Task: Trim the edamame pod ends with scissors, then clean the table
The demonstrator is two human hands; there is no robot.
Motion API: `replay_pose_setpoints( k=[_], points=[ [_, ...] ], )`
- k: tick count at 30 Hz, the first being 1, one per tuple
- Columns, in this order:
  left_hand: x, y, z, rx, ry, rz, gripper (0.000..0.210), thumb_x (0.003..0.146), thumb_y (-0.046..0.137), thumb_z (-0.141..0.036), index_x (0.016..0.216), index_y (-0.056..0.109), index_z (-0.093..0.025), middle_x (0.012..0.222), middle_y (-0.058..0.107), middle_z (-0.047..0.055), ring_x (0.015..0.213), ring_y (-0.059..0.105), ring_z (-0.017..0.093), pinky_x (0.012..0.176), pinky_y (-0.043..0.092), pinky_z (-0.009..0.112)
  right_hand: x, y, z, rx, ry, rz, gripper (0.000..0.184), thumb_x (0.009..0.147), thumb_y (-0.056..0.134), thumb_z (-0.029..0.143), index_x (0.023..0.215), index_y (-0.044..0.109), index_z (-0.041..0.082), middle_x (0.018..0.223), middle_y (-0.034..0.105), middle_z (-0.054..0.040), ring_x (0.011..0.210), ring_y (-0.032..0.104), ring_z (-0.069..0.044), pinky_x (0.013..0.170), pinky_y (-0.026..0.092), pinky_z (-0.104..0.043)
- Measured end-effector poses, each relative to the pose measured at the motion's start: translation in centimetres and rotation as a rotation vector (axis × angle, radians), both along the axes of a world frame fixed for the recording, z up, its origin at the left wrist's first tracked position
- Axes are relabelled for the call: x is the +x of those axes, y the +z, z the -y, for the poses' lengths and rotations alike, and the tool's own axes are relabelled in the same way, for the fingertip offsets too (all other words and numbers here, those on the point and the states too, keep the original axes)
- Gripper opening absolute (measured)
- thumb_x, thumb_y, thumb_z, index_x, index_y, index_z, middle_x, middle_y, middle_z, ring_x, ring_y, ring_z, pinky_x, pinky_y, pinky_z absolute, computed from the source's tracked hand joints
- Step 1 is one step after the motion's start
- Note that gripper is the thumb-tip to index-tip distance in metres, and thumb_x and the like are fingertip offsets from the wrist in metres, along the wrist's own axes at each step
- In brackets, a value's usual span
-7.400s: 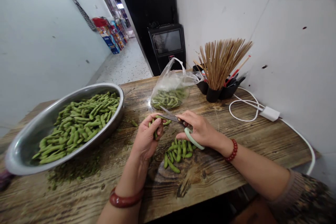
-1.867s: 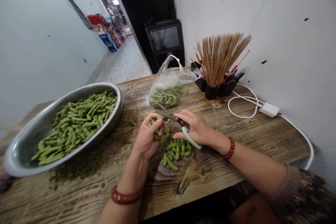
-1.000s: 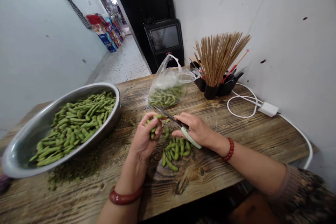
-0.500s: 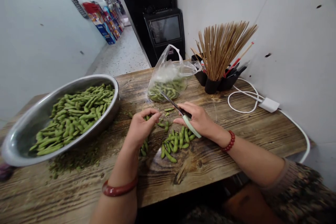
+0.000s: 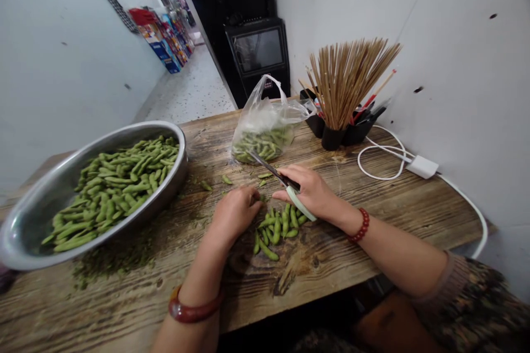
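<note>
My right hand [image 5: 312,194] grips scissors [image 5: 290,187] by a pale green handle, blades pointing up and left. My left hand [image 5: 233,214] lies palm down on the wooden table [image 5: 393,215], its fingertips at the left edge of a small pile of edamame pods [image 5: 278,226]. Its curled fingers hide whatever is under them. The pile sits between my hands, just below the scissors. A big metal basin [image 5: 45,193] at the left holds many green pods [image 5: 120,187].
A clear plastic bag of pods [image 5: 261,135] stands behind my hands. Black holders with a fan of chopsticks [image 5: 348,85] are at the back right, beside a white charger and cable [image 5: 422,166]. Green trimmings [image 5: 111,259] litter the wood below the basin. A black cabinet [image 5: 259,49] stands past the table.
My left hand held several pods up at the scissor blades, then turned palm down and dropped to the table by the pile. The right hand and scissors stayed nearly still.
</note>
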State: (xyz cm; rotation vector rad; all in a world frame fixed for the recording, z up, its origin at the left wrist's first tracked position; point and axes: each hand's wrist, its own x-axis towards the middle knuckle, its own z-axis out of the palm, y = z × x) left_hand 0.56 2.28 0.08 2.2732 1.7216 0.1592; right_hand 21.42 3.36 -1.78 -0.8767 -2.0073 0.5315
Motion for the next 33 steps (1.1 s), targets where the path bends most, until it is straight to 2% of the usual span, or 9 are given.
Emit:
replay_pose_setpoints(
  k=[4, 8, 12, 14, 16, 19, 23, 27, 33],
  points=[
    [-0.3, -0.5, -0.4, 0.027, 0.040, 0.104, 0.006, 0.072, 0.058, -0.020, 0.075, 0.064, -0.021, 0.075, 0.066, 0.004, 0.073, 0.059, 0.021, 0.066, 0.037, 0.030, 0.0, -0.2, -0.1, -0.007, -0.015, -0.014, 0.037, 0.082, 0.068, 0.038, 0.110, 0.060, 0.015, 0.090, 0.062, -0.0070, 0.083, 0.059, -0.019, 0.074, 0.047, -0.030],
    [-0.6, -0.4, -0.8, 0.050, 0.132, 0.447, 0.003, 0.068, 0.065, -0.019, 0.069, 0.063, -0.018, 0.070, 0.063, 0.002, 0.069, 0.057, 0.018, 0.067, 0.040, 0.028, 0.0, -0.4, -0.3, -0.006, -0.002, -0.047, 0.039, 0.080, 0.070, 0.037, 0.111, 0.060, 0.015, 0.090, 0.062, -0.0068, 0.082, 0.060, -0.019, 0.073, 0.048, -0.030],
    [-0.5, 0.9, -0.3, -0.180, 0.311, 1.027, 0.019, 0.068, 0.072, -0.028, 0.073, 0.058, -0.017, 0.069, 0.061, -0.001, 0.049, 0.043, 0.007, 0.047, 0.030, 0.020, 0.0, -0.4, -0.3, 0.009, -0.011, -0.059, 0.040, 0.080, 0.070, 0.036, 0.113, 0.060, 0.015, 0.090, 0.062, -0.0070, 0.082, 0.060, -0.019, 0.073, 0.048, -0.031],
    [-0.3, 1.5, 0.0, -0.299, 0.334, 1.267, 0.024, 0.068, 0.074, -0.029, 0.074, 0.054, -0.017, 0.076, 0.064, 0.000, 0.044, 0.038, 0.004, 0.043, 0.026, 0.018, -0.1, -0.4, -0.2, 0.016, -0.014, -0.057, 0.039, 0.081, 0.069, 0.037, 0.113, 0.061, 0.016, 0.090, 0.063, -0.0071, 0.082, 0.060, -0.019, 0.073, 0.049, -0.031],
    [-0.2, 1.7, 0.2, -0.362, 0.308, 1.396, 0.026, 0.069, 0.075, -0.029, 0.074, 0.053, -0.016, 0.080, 0.065, 0.002, 0.044, 0.039, 0.003, 0.041, 0.026, 0.016, -0.1, -0.4, -0.2, 0.019, -0.010, -0.054, 0.039, 0.081, 0.069, 0.038, 0.112, 0.061, 0.016, 0.090, 0.063, -0.0072, 0.083, 0.061, -0.020, 0.074, 0.049, -0.031],
    [-0.1, 1.6, 0.1, -0.397, 0.312, 1.463, 0.025, 0.067, 0.077, -0.026, 0.080, 0.059, -0.015, 0.071, 0.062, 0.001, 0.044, 0.040, 0.003, 0.040, 0.027, 0.015, -0.1, -0.4, -0.1, 0.010, 0.012, -0.059, 0.040, 0.080, 0.070, 0.037, 0.113, 0.061, 0.017, 0.094, 0.064, -0.0080, 0.087, 0.061, -0.021, 0.077, 0.050, -0.033],
    [0.0, 1.4, 0.1, -0.401, 0.380, 1.499, 0.030, 0.064, 0.080, -0.025, 0.087, 0.066, -0.012, 0.069, 0.059, 0.000, 0.044, 0.042, 0.003, 0.039, 0.028, 0.014, -0.2, -0.3, 0.0, -0.004, 0.030, -0.056, 0.041, 0.080, 0.071, 0.036, 0.114, 0.060, 0.016, 0.096, 0.065, -0.0087, 0.088, 0.061, -0.021, 0.078, 0.049, -0.033],
    [0.1, 1.5, 0.2, -0.428, 0.363, 1.538, 0.029, 0.065, 0.079, -0.026, 0.087, 0.067, -0.012, 0.071, 0.059, 0.002, 0.046, 0.042, 0.003, 0.038, 0.028, 0.014, -0.2, -0.1, 0.0, -0.007, 0.030, -0.036, 0.039, 0.080, 0.070, 0.034, 0.113, 0.060, 0.017, 0.092, 0.064, -0.0075, 0.084, 0.061, -0.020, 0.075, 0.049, -0.031],
    [0.2, 1.6, 0.2, -0.385, 0.348, 1.533, 0.026, 0.065, 0.079, -0.024, 0.083, 0.063, -0.014, 0.069, 0.059, 0.000, 0.046, 0.041, 0.004, 0.039, 0.028, 0.014, -0.1, -0.3, 0.0, 0.009, 0.041, -0.030, 0.042, 0.080, 0.070, 0.035, 0.116, 0.059, 0.017, 0.095, 0.064, -0.0080, 0.086, 0.060, -0.020, 0.077, 0.049, -0.032]
  ],
)
